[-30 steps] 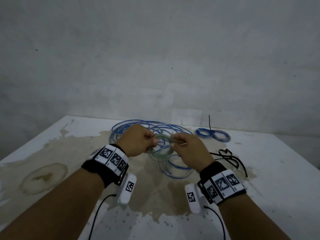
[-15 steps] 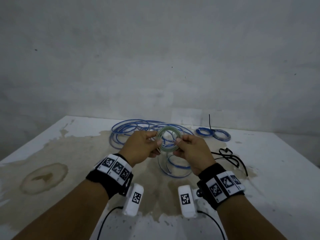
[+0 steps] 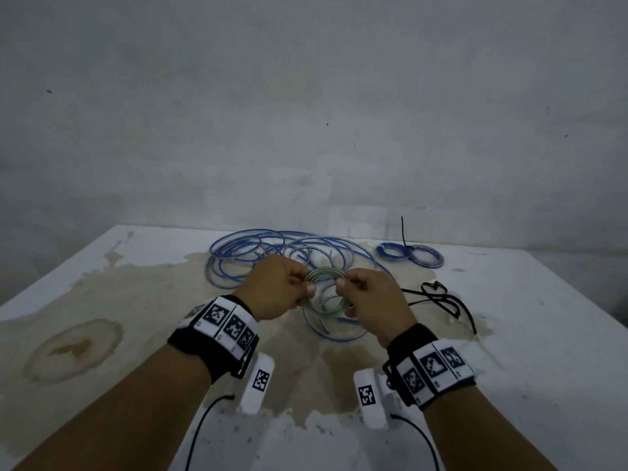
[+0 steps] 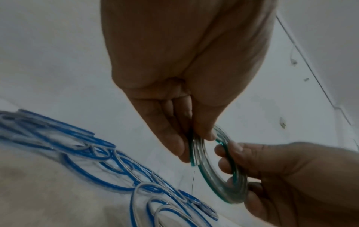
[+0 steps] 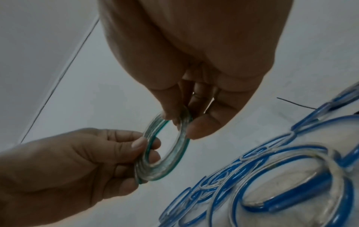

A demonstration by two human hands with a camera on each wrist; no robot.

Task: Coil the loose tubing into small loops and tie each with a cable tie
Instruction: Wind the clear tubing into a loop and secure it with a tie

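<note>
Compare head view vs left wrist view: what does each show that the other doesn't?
Head only: two small tied coils at the table's far edge, loose black cable ties, both wristbands. Left wrist only: a cut tube end sticking out by the left fingers. Both: left hand and right hand pinching the small greenish clear tubing coil; loose blue tubing on the table.
</note>
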